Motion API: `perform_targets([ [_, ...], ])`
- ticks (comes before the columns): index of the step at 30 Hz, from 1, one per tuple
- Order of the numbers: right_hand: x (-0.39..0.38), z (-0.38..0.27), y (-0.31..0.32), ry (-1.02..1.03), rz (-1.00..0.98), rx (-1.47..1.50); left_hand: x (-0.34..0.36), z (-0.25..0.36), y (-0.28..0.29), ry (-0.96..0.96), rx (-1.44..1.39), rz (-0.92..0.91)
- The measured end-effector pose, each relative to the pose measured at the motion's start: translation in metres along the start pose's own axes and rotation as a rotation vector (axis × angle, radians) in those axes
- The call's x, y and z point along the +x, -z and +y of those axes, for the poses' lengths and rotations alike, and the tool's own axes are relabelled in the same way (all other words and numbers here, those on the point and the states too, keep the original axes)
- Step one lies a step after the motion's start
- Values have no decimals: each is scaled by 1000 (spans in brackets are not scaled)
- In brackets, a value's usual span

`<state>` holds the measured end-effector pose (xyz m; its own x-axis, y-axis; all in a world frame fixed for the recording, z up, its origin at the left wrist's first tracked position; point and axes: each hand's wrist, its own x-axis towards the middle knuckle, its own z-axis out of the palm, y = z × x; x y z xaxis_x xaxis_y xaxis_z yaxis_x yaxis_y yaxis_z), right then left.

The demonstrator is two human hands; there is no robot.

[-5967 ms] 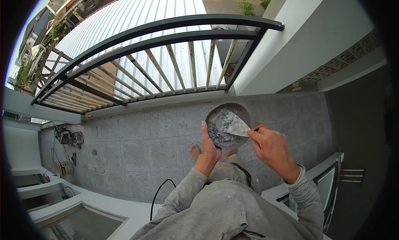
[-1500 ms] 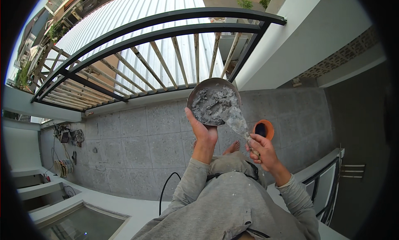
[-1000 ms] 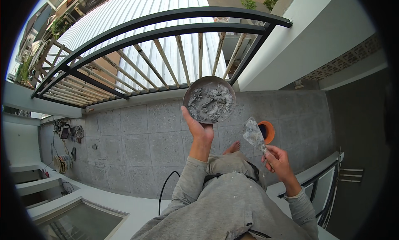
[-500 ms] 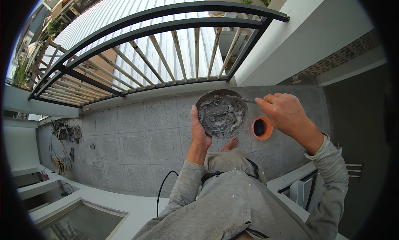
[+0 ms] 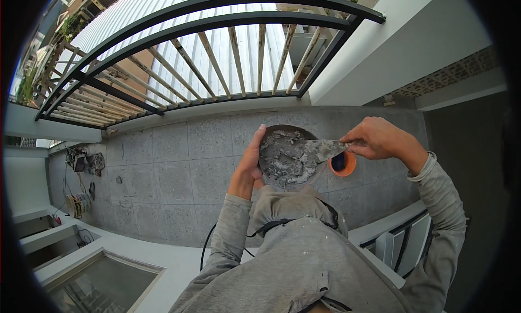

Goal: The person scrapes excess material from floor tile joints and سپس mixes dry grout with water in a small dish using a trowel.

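A round bowl (image 5: 305, 132) of lumpy grey mortar (image 5: 286, 162) is held up in front of my waist. My left hand (image 5: 252, 160) grips it by the left side, thumb along the rim and the other fingers mostly hidden beneath. In my right hand (image 5: 376, 141) is a trowel (image 5: 324, 148), pinched near the base of its blade. The flat blade is coated with mortar and reaches in over the bowl's right rim. Lower down, beneath the trowel, an orange bucket (image 5: 351, 169) with a dark inside stands on the floor.
A black metal railing (image 5: 217, 21) with worn pale bars runs along the far edge of the tiled floor (image 5: 173, 177). Tangled cables and tools (image 5: 81, 160) lie at far left, near a striped bucket (image 5: 78, 205). A white pillar (image 5: 374, 69) rises at right.
The trowel blade has turned from edge-on to flat, showing its mortar-coated face, and shifted right toward the rim. My right hand has rotated; the bowl has tilted and dropped slightly.
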<state>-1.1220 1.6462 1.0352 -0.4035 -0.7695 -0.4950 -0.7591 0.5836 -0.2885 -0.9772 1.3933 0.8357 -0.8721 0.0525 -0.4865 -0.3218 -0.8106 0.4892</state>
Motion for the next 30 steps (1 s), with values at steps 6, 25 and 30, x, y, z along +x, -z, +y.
perform_targets([
  [6,-13,8,-41,13,-44,314,-1,-1,1,45,-35,37],
  [25,-24,-51,-152,-373,343,960,0,-36,-25,-209,-313,158],
  [30,-22,-69,-132,-320,490,705,7,-46,-20,-296,-278,205],
])
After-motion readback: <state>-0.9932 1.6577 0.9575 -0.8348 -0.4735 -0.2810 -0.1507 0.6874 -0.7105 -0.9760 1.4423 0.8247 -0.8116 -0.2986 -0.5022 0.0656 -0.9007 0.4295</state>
